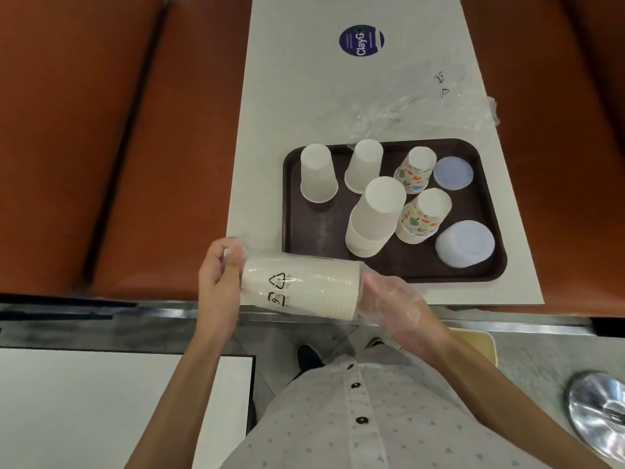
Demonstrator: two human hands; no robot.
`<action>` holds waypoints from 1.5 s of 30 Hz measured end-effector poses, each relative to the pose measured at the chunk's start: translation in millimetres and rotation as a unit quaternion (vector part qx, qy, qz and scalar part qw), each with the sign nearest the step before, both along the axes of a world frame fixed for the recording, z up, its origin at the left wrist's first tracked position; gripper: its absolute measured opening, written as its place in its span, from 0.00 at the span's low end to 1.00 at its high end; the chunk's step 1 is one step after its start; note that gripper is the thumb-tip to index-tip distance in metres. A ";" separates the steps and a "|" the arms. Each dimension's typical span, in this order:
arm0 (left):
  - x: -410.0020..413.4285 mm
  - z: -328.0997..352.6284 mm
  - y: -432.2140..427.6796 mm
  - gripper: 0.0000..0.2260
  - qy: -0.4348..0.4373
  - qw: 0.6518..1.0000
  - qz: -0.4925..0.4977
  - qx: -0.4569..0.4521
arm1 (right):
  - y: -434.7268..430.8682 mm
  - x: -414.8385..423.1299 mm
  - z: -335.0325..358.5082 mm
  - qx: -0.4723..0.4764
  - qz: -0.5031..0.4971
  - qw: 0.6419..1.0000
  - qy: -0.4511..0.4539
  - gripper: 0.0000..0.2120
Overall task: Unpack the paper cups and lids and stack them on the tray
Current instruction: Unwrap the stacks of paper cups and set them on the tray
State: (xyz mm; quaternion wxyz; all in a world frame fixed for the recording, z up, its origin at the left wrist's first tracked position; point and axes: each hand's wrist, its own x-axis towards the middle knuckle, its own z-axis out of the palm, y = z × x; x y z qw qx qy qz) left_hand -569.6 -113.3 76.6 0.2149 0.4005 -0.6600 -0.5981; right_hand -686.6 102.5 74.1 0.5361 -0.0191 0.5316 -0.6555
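Note:
A sleeve of white paper cups (301, 287) in a clear plastic wrapper with black recycling marks lies sideways in the air, just in front of the dark brown tray (291, 211). My left hand (216, 282) grips its closed left end, fingers pinching the plastic. My right hand (394, 301) is inside the loose wrapper at the open right end, against the cup rims. On the tray stand three upside-down white cup stacks (373, 216), two patterned cup stacks (422, 214) and two piles of translucent lids (465, 243).
An empty clear plastic wrapper (422, 106) lies crumpled on the white table behind the tray. A round blue sticker (361, 40) is further back. Orange bench seats flank the table. A metal rail runs along the near edge below my hands.

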 end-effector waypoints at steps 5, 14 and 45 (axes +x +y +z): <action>-4.0 7.3 1.0 0.12 0.036 0.978 0.002 0.204 | -0.1 -3.7 -11.4 -0.052 -0.024 0.993 -0.104 0.32; 12.3 3.0 -16.5 0.26 0.038 0.944 -0.143 0.296 | 17.2 -26.1 -4.7 -0.079 0.110 0.991 -0.013 0.39; 21.3 4.3 -14.9 0.08 -0.019 0.969 0.069 0.238 | 2.1 -18.8 0.9 -0.059 0.105 0.976 0.182 0.09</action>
